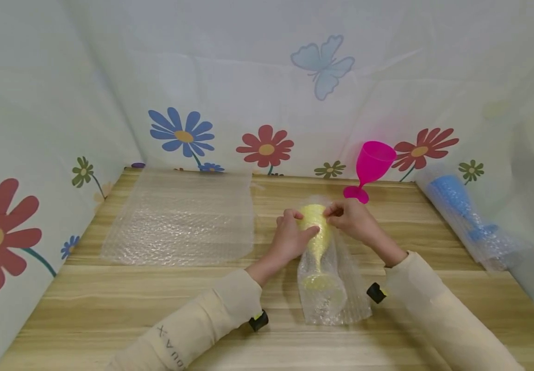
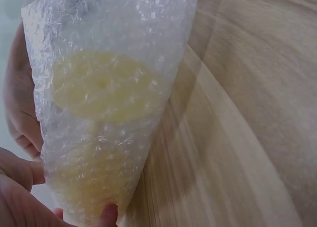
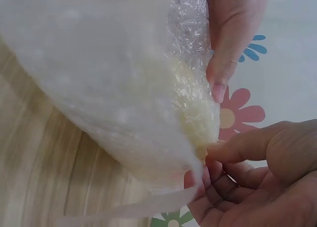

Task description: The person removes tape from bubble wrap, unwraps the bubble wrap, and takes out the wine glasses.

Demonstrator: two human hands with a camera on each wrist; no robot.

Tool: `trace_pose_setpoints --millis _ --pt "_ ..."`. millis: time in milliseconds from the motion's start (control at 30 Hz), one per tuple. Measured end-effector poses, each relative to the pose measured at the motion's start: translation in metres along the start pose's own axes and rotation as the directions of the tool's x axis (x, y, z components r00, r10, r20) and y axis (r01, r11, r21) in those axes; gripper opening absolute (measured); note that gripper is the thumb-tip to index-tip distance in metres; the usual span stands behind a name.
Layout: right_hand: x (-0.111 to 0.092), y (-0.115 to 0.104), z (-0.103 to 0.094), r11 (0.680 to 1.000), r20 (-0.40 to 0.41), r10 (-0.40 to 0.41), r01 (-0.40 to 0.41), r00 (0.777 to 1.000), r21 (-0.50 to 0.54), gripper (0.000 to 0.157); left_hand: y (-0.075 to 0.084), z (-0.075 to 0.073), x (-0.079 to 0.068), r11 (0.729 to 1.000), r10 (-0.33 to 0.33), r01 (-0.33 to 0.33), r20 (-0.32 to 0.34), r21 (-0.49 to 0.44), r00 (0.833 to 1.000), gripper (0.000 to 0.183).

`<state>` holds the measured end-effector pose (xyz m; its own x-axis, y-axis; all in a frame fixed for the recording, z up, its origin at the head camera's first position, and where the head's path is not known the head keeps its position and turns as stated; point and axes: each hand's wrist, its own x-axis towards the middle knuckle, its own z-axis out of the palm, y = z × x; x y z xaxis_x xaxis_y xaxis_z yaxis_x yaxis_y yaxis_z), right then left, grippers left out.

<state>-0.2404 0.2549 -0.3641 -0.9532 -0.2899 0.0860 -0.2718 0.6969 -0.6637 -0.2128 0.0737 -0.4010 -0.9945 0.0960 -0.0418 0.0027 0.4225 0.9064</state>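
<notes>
I found the left hand [image 1: 290,236] clamped on the yellow stemmed plastic goblet [image 1: 321,243], apparently steadying it; the right hand [image 1: 354,220] pinched its clear plastic bubble wrap [image 1: 356,303] at the far end.

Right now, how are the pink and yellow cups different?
The pink cup is bare, but the yellow cup is inside bubble wrap. The pink cup stands on the table, while the fingers of the left hand hold the yellow cup through the bubble wrap. Both have a bowl, stem and foot.
</notes>
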Motion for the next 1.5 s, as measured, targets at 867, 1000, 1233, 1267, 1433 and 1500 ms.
trace_pose_setpoints --millis 867,1000,1233,1267,1433,1500 --pt "0.017 -0.032 0.005 0.957 -0.055 0.046 -0.059 0.997 -0.284 0.054 0.005 0.012 -0.002 0.994 0.064 -0.061 -0.036 0.096 0.997 0.041" --pt "0.018 -0.032 0.003 0.952 -0.046 0.046 -0.057 0.998 -0.3 0.05 0.006 0.013 -0.003 0.992 0.056 -0.052 -0.034 0.113 0.998 0.041" --pt "0.018 -0.029 0.003 0.952 -0.045 0.029 -0.041 0.999 -0.303 0.043 0.007 0.013 -0.003 0.991 0.054 -0.05 -0.029 0.125 0.998 0.042" --pt "0.018 -0.028 0.003 0.954 -0.044 0.029 -0.041 0.999 -0.296 0.043 0.008 0.013 -0.003 0.991 0.052 -0.048 -0.029 0.125 0.998 0.042" --pt "0.017 -0.021 -0.001 0.969 -0.043 0.023 -0.033 0.999 -0.247 0.041 0.007 0.014 -0.003 0.992 0.045 -0.042 -0.022 0.122 0.999 0.042" --pt "0.017 -0.02 -0.003 0.971 -0.044 0.018 -0.028 0.999 -0.237 0.041 0.007 0.014 -0.003 0.991 0.045 -0.043 -0.02 0.123 0.999 0.042"
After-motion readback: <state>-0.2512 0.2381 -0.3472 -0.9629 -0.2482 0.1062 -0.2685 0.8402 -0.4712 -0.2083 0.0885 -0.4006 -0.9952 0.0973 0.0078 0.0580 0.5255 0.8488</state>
